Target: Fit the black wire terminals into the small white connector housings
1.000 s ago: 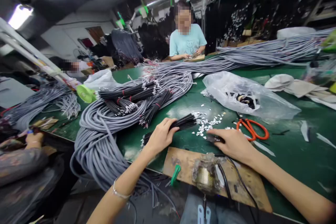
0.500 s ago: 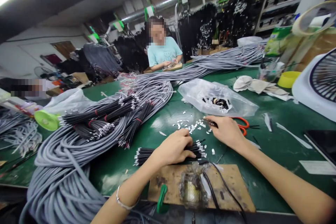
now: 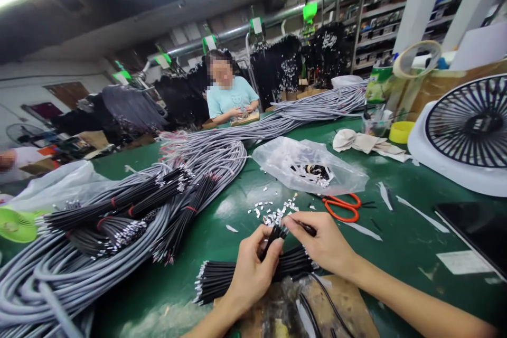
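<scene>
My left hand (image 3: 255, 266) is closed round a few short black cables (image 3: 271, 240), their ends pointing up and away. My right hand (image 3: 322, 240) pinches at the tips of these cables. A slim dark object (image 3: 308, 229) lies in its curled fingers; its kind is not clear. Beneath both hands a bundle of black cables (image 3: 217, 277) with silvery ends rests on the green table (image 3: 158, 285). Small white and silvery bits (image 3: 273, 216) are scattered just beyond my fingertips.
A wooden board (image 3: 348, 303) with a taped-up device lies at the front edge. Orange-handled scissors (image 3: 344, 206), a plastic bag (image 3: 273, 161) and a white fan (image 3: 423, 153) are to the right. Grey cable coils (image 3: 119, 253) fill the left. A person (image 3: 232, 97) sits opposite.
My left hand has lifted a few black cables off the bundle. My right hand has come left from the scattered bits to their tips. The view has shifted right.
</scene>
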`<control>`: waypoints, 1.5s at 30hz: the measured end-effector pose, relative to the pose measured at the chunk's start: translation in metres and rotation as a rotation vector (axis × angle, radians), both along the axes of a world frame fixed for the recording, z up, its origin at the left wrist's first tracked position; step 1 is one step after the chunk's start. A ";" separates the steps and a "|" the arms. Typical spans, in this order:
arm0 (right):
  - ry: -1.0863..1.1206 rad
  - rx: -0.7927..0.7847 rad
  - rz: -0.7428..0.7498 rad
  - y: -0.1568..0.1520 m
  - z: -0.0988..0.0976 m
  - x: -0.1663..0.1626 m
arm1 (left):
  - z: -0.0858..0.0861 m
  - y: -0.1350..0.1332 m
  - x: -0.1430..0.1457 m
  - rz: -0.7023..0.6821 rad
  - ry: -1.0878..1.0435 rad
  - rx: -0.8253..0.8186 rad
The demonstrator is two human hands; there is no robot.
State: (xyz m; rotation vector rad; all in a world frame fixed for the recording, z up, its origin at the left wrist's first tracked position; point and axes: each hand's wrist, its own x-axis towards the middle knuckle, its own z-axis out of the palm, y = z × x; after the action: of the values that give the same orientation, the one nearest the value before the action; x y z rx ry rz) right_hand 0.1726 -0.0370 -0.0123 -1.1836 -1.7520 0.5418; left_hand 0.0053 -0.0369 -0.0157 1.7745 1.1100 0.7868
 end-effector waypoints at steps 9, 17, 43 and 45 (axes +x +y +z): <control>-0.005 0.027 0.005 -0.001 0.000 0.004 | 0.019 0.013 0.016 -0.119 0.295 -0.013; -0.012 0.048 -0.003 -0.001 0.005 0.010 | 0.014 0.023 0.014 -0.029 -0.103 -0.296; 0.207 -0.066 -0.003 -0.006 0.007 0.005 | 0.024 0.004 0.008 0.172 -0.080 -0.088; 0.210 -0.037 0.007 -0.009 0.007 0.003 | 0.020 0.003 0.007 0.183 -0.061 -0.083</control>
State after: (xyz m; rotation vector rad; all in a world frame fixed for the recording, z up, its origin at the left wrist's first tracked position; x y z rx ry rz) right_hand 0.1758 -0.0457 -0.0050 -1.1043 -1.5730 0.6800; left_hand 0.0124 -0.0338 0.0047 1.5861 1.2582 0.8855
